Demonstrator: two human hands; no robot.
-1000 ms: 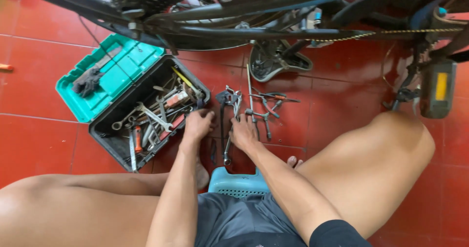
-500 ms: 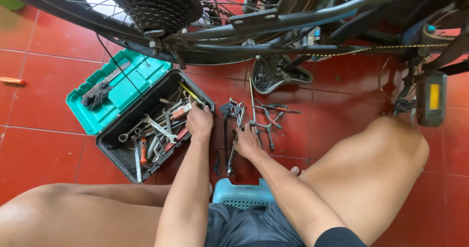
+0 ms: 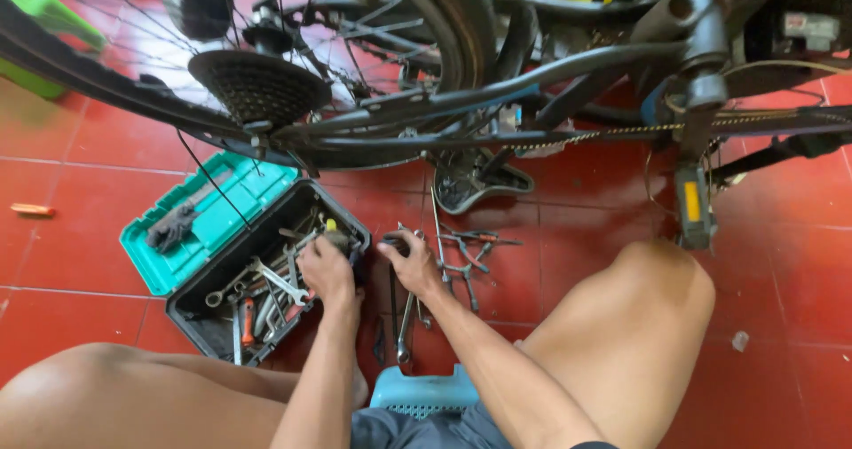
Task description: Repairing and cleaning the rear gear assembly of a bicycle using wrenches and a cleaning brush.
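left hand (image 3: 327,270): arm stretched forward, fingers curled down | right hand (image 3: 413,263): arm stretched forward, fingers bent | hands close together, apart

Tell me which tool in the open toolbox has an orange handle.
The short tool near the front of the toolbox, left of the left hand. The wrenches around it are bare grey metal.
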